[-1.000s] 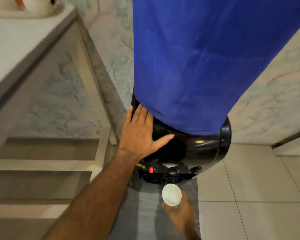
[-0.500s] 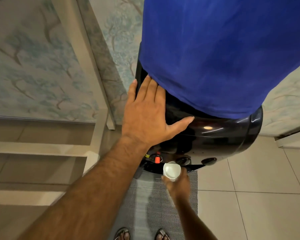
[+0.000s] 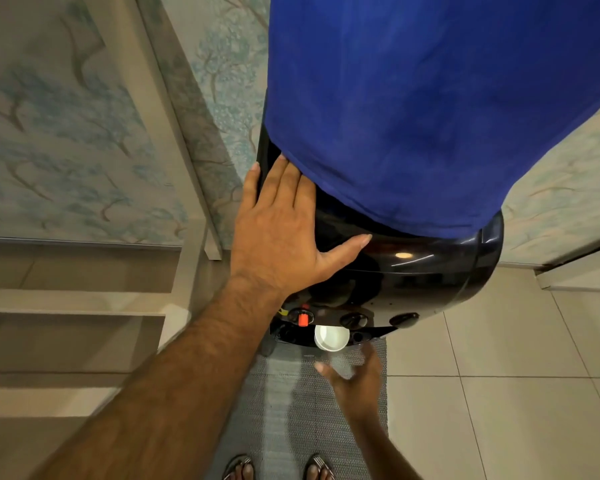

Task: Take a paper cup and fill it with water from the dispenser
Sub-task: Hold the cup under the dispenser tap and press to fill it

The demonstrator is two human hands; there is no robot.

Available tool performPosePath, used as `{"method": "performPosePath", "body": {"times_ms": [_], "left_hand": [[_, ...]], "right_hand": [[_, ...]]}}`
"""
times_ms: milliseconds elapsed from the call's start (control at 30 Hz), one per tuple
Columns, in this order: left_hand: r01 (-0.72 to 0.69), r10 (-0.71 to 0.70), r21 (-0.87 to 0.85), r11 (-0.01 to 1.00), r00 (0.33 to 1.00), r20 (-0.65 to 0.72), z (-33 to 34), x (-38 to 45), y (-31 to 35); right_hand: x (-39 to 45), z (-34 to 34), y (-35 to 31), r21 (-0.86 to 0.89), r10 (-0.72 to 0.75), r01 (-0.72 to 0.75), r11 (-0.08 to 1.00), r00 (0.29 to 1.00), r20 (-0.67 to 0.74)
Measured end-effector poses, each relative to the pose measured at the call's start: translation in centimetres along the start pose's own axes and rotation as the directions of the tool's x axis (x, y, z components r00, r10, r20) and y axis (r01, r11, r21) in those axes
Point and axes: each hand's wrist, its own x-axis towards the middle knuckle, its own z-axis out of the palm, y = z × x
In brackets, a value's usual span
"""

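A white paper cup [image 3: 331, 337] stands upright, mouth up, in the recess of the black water dispenser [image 3: 413, 271], just right of the red tap [image 3: 302, 319] and below a dark tap [image 3: 353, 319]. A blue cloth cover [image 3: 413, 116] hides the bottle on top. My left hand [image 3: 278, 233] lies flat, fingers spread, on the dispenser's glossy top. My right hand [image 3: 355, 382] is blurred, just below the cup, with thumb and fingers apart and nothing in them.
A grey woven mat [image 3: 291, 417] lies on the tiled floor in front of the dispenser, with my sandalled feet [image 3: 239, 471] on it. Pale steps or shelves [image 3: 77, 306] run along the left. Patterned walls stand behind and to the right.
My right hand carried the cup forward under the taps and has come off it, fingers spreading. The view tilted down and closer. My left hand stayed on the dispenser top.
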Motion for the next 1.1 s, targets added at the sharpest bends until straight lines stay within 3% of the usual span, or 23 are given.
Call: {"method": "performPosePath", "body": {"times_ms": [133, 267, 1100], "left_hand": [[0.004, -0.004, 0.004, 1.000, 1.000, 0.018, -0.2, 0.1, 0.1], [-0.001, 0.001, 0.005, 1.000, 1.000, 0.016, -0.3, 0.1, 0.0], [0.014, -0.015, 0.020, 1.000, 1.000, 0.021, -0.2, 0.0, 0.1]], "right_hand": [[-3.3, -2.5, -2.9, 0.358, 0.073, -0.066, 0.931, 0.997, -0.006], [-3.5, -3.6, -6.5, 0.475, 0.059, -0.066, 0.878, 0.998, 0.029], [-1.0, -2.2, -10.1, 0.504, 0.159, -0.140, 0.852, 0.987, 0.005]]}}
